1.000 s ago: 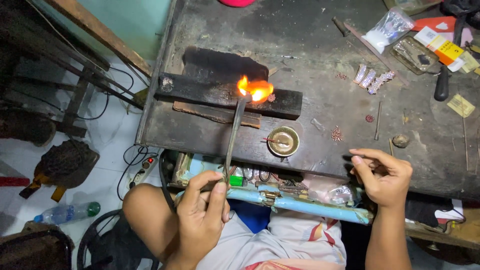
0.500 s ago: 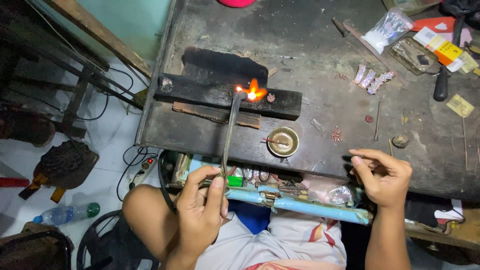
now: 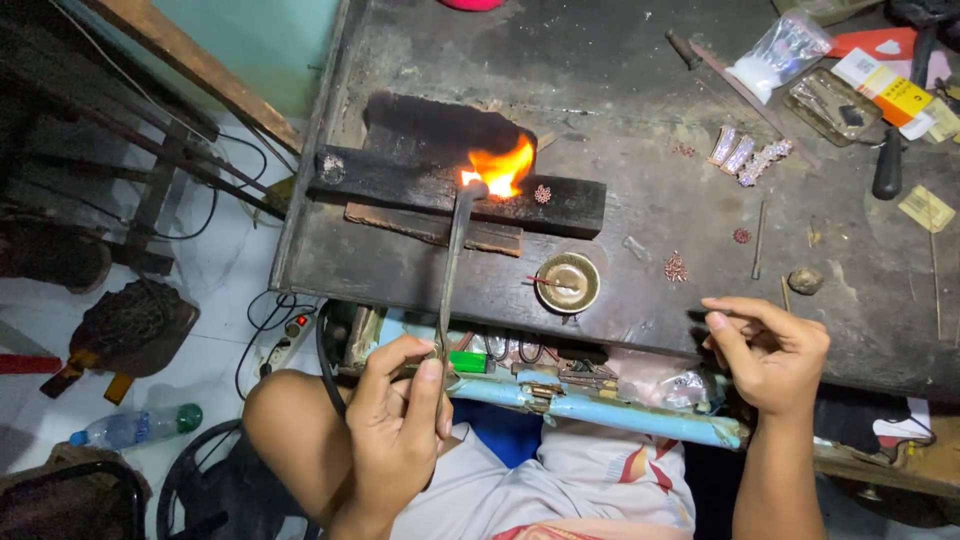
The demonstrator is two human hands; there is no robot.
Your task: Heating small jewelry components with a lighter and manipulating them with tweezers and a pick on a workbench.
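Left hand (image 3: 400,420) closes its fingers and thumb around the near end of a thin metal torch (image 3: 452,270), pinching it just in front of the person's lap. From that grip the torch's long axis runs almost straight toward twelve o'clock, leaning a touch to one o'clock, and its nozzle points away from the person at a charred black block (image 3: 460,185) that lies crosswise on the dark workbench (image 3: 620,60). An orange flame (image 3: 503,165) spreads from the nozzle over the block's top edge. A small reddish ornament (image 3: 542,193) sits on the block at three o'clock from the flame, just beside it but apart from the fire.

The step in hand looks like heating work on the block. The next move probably calls for a small swing of the nozzle toward three o'clock, with the grip kept steady, if that ornament is the piece to be heated.

Right hand (image 3: 770,355) hovers at the bench's near edge, well apart at four o'clock from the flame, fingers curled with thumb and forefinger nearly meeting; whether they pinch something tiny cannot be told. A round brass dish (image 3: 567,283) rests between the block and the bench edge, and more small reddish pieces (image 3: 676,268) lie at its three o'clock.
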